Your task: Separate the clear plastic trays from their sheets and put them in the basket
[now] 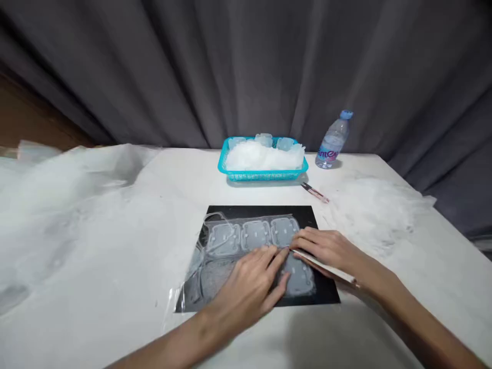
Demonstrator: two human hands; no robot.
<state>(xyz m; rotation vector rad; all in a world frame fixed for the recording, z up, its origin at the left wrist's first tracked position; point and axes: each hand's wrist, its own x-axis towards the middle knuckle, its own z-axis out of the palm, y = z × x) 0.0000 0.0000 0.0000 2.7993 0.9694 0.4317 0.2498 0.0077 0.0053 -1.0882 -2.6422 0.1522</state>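
A clear plastic sheet with several moulded, rounded-square panels [255, 233] lies on a black mat [325, 294]. My left hand [251, 279] rests over the lower middle of the sheet, fingers extended and pressing it down, thumb apart. On the right side, my right hand [328, 248] is closed around a slim white-handled tool [326, 266], its front end pointing left towards my left fingertips. The exact kind of tool and its tip are hidden by my fingers. Loose clear film [196, 256] curls up at the sheet's left edge.
Behind the mat stands a turquoise basket [263, 176] filled with white, translucent pieces. Pliers-like cutters [315, 192] lie beside it, and a water bottle [333, 141] stands to the right. Clear plastic heaps lie left [77, 179] and right [378, 212] on the white table [180, 179].
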